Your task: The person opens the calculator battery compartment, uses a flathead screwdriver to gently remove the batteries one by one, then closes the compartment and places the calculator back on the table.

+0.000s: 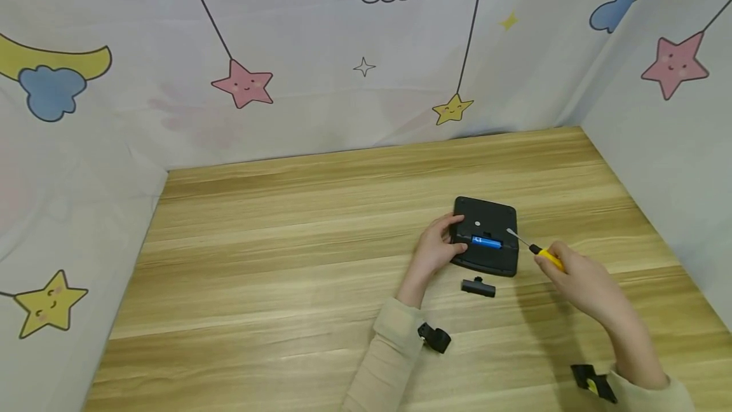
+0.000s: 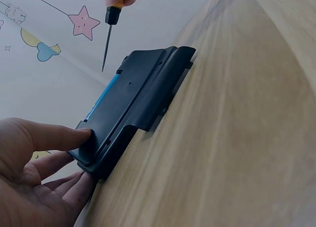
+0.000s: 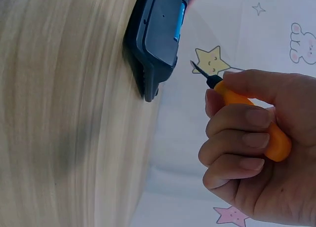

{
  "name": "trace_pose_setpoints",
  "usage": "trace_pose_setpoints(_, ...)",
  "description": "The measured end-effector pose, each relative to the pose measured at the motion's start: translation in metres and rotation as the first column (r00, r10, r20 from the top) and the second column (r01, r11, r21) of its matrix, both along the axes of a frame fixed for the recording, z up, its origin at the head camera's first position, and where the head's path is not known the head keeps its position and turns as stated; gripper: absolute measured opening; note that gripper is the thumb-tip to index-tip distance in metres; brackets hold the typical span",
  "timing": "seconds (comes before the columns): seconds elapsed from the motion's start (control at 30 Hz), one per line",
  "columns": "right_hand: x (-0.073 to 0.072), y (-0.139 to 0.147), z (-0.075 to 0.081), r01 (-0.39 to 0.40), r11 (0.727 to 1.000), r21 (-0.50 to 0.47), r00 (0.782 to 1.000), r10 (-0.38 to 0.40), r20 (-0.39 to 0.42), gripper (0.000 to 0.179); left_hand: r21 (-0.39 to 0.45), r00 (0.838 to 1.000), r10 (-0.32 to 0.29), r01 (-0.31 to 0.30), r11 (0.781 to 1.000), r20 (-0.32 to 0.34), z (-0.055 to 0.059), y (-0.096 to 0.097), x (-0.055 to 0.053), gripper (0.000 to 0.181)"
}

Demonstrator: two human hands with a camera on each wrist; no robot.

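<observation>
1 black device (image 1: pixel 493 226), flat with rounded corners, lies on the right part of the wood-grained table (image 1: pixel 274 272), its back turned up. That back is matte, with 1 small pale round mark and 1 uncovered slot, where 1 bright blue battery (image 1: pixel 487 242) sits. Count 1 screwdriver (image 1: pixel 536 250), yellow-orange in the handle, dark at the collar, with a slim metal shaft, and 1 small black strip (image 1: pixel 478 287) with a tab, lying just on the person's side of the device. The device's far and near edges slant, their right ends nearer the person; its outline looks almost square from the head view, so its long axis is hard to judge. The battery's long axis runs left to right across it, right end slightly nearer. The screwdriver points left and away from the person, its tip hanging above the device without touching it. The left hand (image 1: pixel 436 247) grips the device's left edge, thumb pressed on top, fingers parted from it only by the casing. The right hand (image 1: pixel 583 281) has its fingers curled closely around the screwdriver's handle. 2 black wrist mounts (image 1: pixel 434 338) show, 1 by each sleeve.
</observation>
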State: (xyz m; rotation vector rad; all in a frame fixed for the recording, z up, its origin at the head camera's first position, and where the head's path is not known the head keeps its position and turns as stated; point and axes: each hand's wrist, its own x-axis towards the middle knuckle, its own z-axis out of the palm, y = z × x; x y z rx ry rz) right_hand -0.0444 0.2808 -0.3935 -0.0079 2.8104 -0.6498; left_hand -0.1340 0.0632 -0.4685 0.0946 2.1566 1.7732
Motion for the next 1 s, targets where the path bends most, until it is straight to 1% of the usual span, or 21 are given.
trace_pose_setpoints(0.1, 0.001, -0.001, 0.002, -0.006, 1.000, 0.024, 1.000, 0.006, 0.003, 0.045, -0.005, 1.000, 0.001, -0.001, 1.000, 0.001, 0.000, 0.000, 0.000, 0.055)
trace_pose_setpoints(0.2, 0.001, -0.002, 0.003, -0.012, 0.999, 0.050, 1.000, 0.012, 0.000, 0.046, -0.008, 1.000, 0.001, -0.001, 1.000, 0.001, 0.000, 0.000, 0.001, 0.055)
trace_pose_setpoints(0.37, 0.000, -0.004, 0.004, -0.030, 0.996, 0.085, 0.999, 0.032, -0.017, 0.042, -0.004, 1.000, 0.005, -0.005, 1.000, 0.010, 0.001, 0.000, 0.000, 0.055)
trace_pose_setpoints(0.53, 0.001, -0.006, 0.006, -0.043, 0.993, 0.111, 0.998, 0.047, -0.035, 0.042, -0.007, 1.000, 0.005, -0.005, 1.000, 0.009, 0.000, 0.000, 0.000, 0.055)
trace_pose_setpoints(0.87, 0.003, -0.010, 0.010, -0.036, 0.986, 0.165, 0.996, 0.049, -0.075, 0.034, -0.016, 1.000, 0.006, -0.006, 1.000, 0.012, -0.001, 0.001, 0.000, 0.055)
trace_pose_setpoints(1.0, 0.004, -0.011, 0.011, -0.036, 0.982, 0.185, 0.996, 0.051, -0.074, 0.038, -0.001, 1.000, 0.006, -0.006, 1.000, 0.013, -0.001, 0.001, -0.001, 0.056)
